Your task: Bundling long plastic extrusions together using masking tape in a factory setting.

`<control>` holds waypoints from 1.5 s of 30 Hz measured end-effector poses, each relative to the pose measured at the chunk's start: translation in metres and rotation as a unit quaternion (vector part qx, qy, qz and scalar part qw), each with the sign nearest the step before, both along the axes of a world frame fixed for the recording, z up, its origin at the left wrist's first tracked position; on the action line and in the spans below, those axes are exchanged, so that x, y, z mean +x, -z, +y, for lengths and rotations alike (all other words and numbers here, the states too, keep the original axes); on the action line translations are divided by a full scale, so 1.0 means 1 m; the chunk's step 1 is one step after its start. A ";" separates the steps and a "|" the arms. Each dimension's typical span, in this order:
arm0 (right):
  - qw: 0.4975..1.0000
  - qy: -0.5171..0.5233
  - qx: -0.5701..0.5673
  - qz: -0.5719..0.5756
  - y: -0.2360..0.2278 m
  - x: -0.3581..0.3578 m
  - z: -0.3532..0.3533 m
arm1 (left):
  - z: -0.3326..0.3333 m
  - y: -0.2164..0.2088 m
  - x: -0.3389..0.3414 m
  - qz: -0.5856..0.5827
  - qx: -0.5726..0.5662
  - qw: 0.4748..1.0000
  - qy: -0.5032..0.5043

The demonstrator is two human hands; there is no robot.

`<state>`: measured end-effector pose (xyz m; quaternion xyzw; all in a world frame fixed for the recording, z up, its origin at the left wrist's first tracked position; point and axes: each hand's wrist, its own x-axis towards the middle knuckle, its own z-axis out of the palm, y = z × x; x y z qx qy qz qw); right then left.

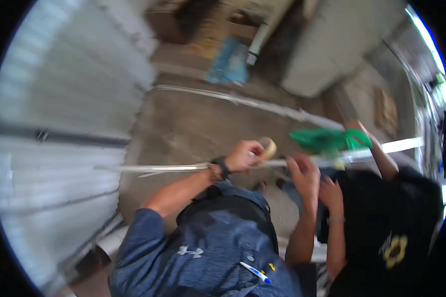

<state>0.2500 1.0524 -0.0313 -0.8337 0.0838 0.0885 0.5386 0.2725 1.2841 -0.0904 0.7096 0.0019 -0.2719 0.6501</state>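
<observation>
My left hand [244,156], with a dark watch on the wrist, is closed on a roll of pale yellow tape [269,148]. It sits at a long, thin, light-coloured strip [171,168] that runs crosswise in front of my body. My right hand [305,173] is near the same strip, to the right of the tape; its fingers look apart and partly curled, though blurred. Close beside it is a co-worker's hand [331,193]. The co-worker's other hand [357,127] is at a green plastic bag [327,140] above the strip's right part.
A co-worker in a black shirt [396,213] stands close on my right. Pale corrugated sheeting [69,99] rises on the left. Another long light strip [262,105] crosses farther out, before a blue plastic bag [228,62]. A large grey panel [327,49] stands at the far right.
</observation>
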 end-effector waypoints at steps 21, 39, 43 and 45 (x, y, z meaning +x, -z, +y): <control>0.985 -0.033 -0.007 -0.167 -0.010 -0.043 -0.001 | 0.003 0.042 0.045 -0.140 0.014 0.989 0.041; 0.986 -0.133 -0.074 0.064 0.131 -0.035 0.023 | 0.008 -0.016 0.033 0.243 -0.033 0.962 0.121; 0.988 -0.110 -0.100 -0.036 0.056 -0.060 -0.016 | 0.013 -0.002 0.031 0.267 -0.121 0.949 0.118; 0.998 -0.022 0.065 0.002 0.002 -0.049 -0.019 | 0.011 0.001 0.029 0.277 -0.133 0.944 0.119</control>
